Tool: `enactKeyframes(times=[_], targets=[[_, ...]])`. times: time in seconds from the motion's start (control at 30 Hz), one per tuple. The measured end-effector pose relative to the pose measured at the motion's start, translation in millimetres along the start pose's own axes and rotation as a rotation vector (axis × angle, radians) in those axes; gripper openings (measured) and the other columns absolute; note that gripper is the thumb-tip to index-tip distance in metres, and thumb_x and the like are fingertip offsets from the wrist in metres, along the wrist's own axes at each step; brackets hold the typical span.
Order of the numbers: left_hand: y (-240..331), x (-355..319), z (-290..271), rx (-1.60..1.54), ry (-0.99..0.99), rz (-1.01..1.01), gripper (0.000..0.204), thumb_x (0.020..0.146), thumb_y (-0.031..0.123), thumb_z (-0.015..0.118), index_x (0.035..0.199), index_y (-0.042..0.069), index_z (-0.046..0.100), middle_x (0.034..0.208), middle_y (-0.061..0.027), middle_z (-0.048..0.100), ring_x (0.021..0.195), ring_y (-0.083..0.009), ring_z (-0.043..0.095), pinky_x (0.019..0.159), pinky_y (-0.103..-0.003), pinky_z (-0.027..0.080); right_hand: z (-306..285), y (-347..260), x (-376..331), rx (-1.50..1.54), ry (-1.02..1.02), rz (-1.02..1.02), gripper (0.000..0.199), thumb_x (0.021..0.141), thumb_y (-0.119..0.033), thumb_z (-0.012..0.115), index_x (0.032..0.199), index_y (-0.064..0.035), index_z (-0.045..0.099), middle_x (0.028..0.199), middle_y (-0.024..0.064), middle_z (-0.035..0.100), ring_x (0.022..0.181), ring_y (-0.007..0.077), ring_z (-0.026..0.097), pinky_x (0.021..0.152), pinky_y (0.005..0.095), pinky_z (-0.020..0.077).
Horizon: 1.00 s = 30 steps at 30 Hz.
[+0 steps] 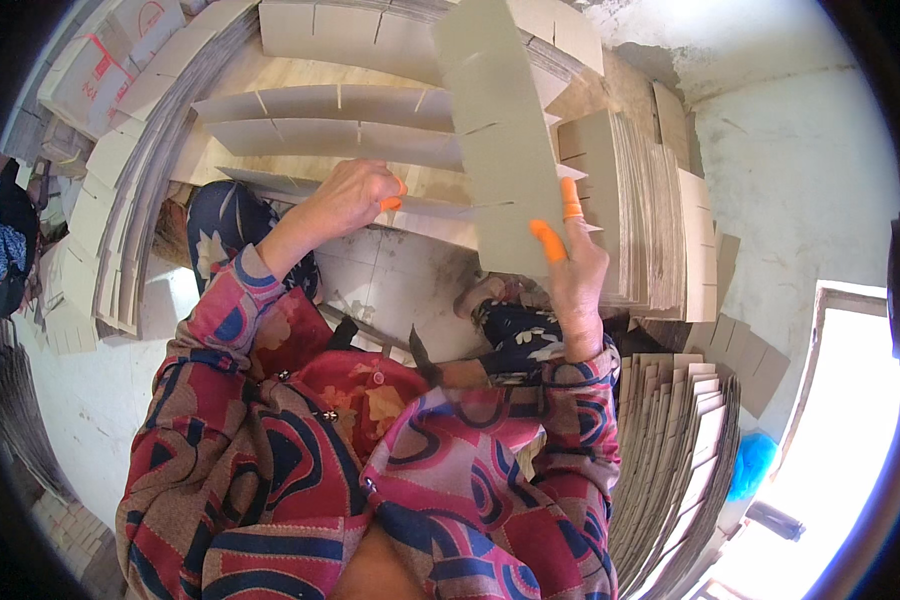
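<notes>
Two hands, orange-capped fingertips. Right hand [575, 265] pinches the lower end of a slotted cardboard strip [500, 130], held upright over the wooden board's [270, 75] right edge. Left hand [350, 195] closes on a standing strip [370, 205] at the near edge. Likely light, stiff, crease-prone; best gripped between slots.

A small cardboard workshop: stacks of slotted cardboard strips [660, 210] crowd the rough whitewashed wall [800, 170].
</notes>
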<state>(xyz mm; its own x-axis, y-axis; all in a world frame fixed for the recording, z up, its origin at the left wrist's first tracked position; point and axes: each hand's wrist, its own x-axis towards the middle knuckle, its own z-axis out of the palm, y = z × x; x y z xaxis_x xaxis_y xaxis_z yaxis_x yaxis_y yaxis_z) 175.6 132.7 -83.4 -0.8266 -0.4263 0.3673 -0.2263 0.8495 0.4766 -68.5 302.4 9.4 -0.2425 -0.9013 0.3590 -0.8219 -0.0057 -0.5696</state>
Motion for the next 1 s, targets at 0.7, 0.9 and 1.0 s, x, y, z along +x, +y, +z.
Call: enactKeyframes(times=[0.7, 0.9, 1.0], targets=[[-101, 86, -44, 0.533, -0.048, -0.241, 0.005, 0.07, 0.005, 0.064, 0.071, 0.002, 0.06, 0.074, -0.018, 0.062, 0.074, -0.0365, 0.063, 0.061, -0.046, 0.049, 4, -2, 9, -0.011, -0.172, 0.042, 0.059, 0.086, -0.003, 0.063, 0.14, -0.0076, 0.04, 0.059, 0.0147, 0.046, 0.049, 0.0181, 0.04, 0.049, 0.0252, 0.0421], [-110, 83, -34, 0.442, 0.11, -0.212, 0.004, 0.067, 0.002, 0.06, 0.065, 0.002, 0.056, 0.067, -0.0208, 0.058, 0.067, -0.0385, 0.062, 0.054, -0.046, 0.046, 7, -5, 16, 0.009, -0.203, 0.074, 0.058, 0.084, -0.008, 0.067, 0.138, -0.0111, 0.045, 0.067, 0.015, 0.054, 0.056, 0.0154, 0.043, 0.057, 0.0268, 0.0452], [-111, 83, -33, 0.425, 0.104, -0.244, 0.006, 0.067, 0.002, 0.06, 0.065, 0.002, 0.055, 0.066, -0.021, 0.057, 0.067, -0.039, 0.061, 0.054, -0.046, 0.044, 16, 2, 22, 0.018, -0.195, -0.023, 0.057, 0.085, -0.007, 0.066, 0.137, -0.0095, 0.046, 0.07, 0.0179, 0.056, 0.056, 0.0192, 0.048, 0.059, 0.03, 0.047]])
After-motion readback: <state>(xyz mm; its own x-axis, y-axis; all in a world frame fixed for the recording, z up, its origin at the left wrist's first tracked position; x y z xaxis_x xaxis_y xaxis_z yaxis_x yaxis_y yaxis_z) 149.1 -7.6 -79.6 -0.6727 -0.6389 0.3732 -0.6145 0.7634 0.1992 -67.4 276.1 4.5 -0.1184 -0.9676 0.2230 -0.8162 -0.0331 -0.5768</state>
